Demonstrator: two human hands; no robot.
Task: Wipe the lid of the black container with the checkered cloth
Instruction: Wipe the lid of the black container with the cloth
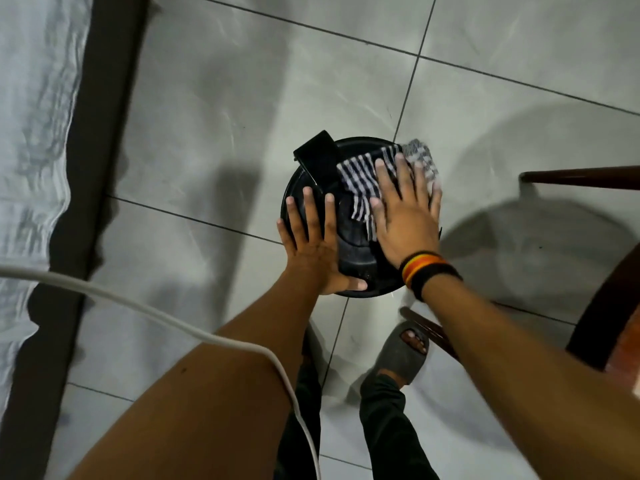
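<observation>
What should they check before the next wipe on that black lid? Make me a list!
1. Checkered cloth under the right hand: ok, the flat palm presses it on the lid.
2. Container steadied: ok, the left hand lies flat on the lid's left side.
3. Black handle out of the cloth's way: not ok, it lies against the cloth's left edge.
4. Cloth fully on the lid: not ok, one corner hangs past the far right rim.
5. White cable away from the lid: ok, it crosses the left forearm nearer the camera.
6. Lid clean yet: cannot tell.
</observation>
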